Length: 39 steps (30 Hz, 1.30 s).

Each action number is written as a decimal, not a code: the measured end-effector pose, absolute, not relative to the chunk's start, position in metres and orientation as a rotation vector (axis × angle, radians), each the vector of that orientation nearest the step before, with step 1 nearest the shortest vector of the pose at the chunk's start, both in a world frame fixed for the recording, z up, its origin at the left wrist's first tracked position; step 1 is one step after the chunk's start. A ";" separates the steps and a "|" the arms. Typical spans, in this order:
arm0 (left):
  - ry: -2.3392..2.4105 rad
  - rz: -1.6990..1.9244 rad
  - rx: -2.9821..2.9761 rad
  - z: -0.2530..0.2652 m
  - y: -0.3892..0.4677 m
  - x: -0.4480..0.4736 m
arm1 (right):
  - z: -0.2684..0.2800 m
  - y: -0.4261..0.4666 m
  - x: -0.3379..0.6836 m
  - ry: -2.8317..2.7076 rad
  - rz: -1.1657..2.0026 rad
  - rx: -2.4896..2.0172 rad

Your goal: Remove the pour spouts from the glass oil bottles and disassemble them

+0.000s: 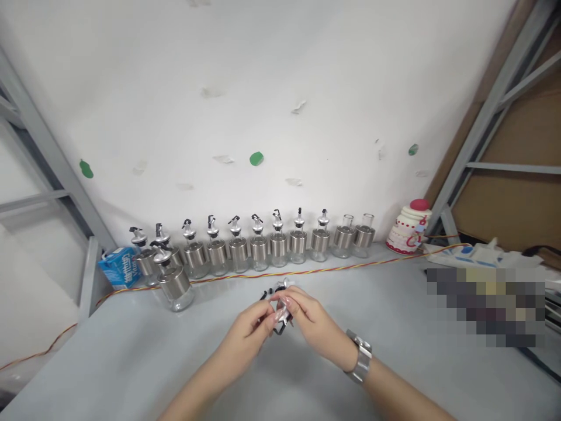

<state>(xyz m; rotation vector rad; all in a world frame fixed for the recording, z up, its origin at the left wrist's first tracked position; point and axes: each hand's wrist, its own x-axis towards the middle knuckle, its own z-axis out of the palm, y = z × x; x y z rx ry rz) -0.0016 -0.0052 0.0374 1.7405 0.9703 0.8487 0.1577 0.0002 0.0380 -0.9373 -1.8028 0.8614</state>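
Over the middle of the grey table, my left hand (253,328) and my right hand (312,318) meet, fingertips pinched around a pourer spout (284,320). A silver part and a black lever of it poke out below the fingers; the rest is hidden. Just behind my fingers, more silver and black spout pieces (280,286) lie on the table, partly covered by my hands. Closest on the left stands an upright glass bottle (174,283) with a steel band and a spout on top. A watch with a metal band (362,356) circles my right wrist.
Several steel-banded bottles (239,253) line the wall, mostly with spouts; two at the right end (363,235) have bare necks. A twisted red-yellow wire (307,271) runs before them. A blue carton (120,268) stands left, a cake-like jar (407,229) right, near a white tray (477,255).
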 end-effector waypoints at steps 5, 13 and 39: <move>0.990 0.840 1.713 0.034 -0.007 0.000 | 0.036 0.000 0.156 -1.796 0.814 -0.939; 0.968 0.829 1.800 0.033 -0.005 0.000 | 0.032 0.000 0.155 -1.813 0.776 -0.940; 0.142 0.710 1.032 0.022 0.011 -0.028 | 0.035 -0.002 0.155 -1.487 1.053 -0.819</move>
